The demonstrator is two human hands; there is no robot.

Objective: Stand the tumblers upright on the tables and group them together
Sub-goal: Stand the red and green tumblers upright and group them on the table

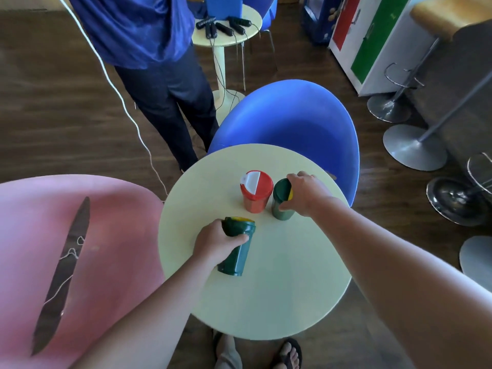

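Three tumblers are on a round pale-yellow table (279,296). A red tumbler (256,191) with a red and white lid stands upright near the middle. Right beside it stands a dark green tumbler (281,202) with a yellow-accented lid; my right hand (306,193) grips it from the right. Nearer to me, a second dark green tumbler (237,251) leans tilted, its yellow-topped lid pointing away. My left hand (215,242) is closed around its upper part.
A blue chair (298,115) stands behind the table and a pink chair (80,249) to its left. A person in blue (149,62) stands at the back left, by a second small table (226,30) with black cabled devices. Bar stools (415,145) are on the right.
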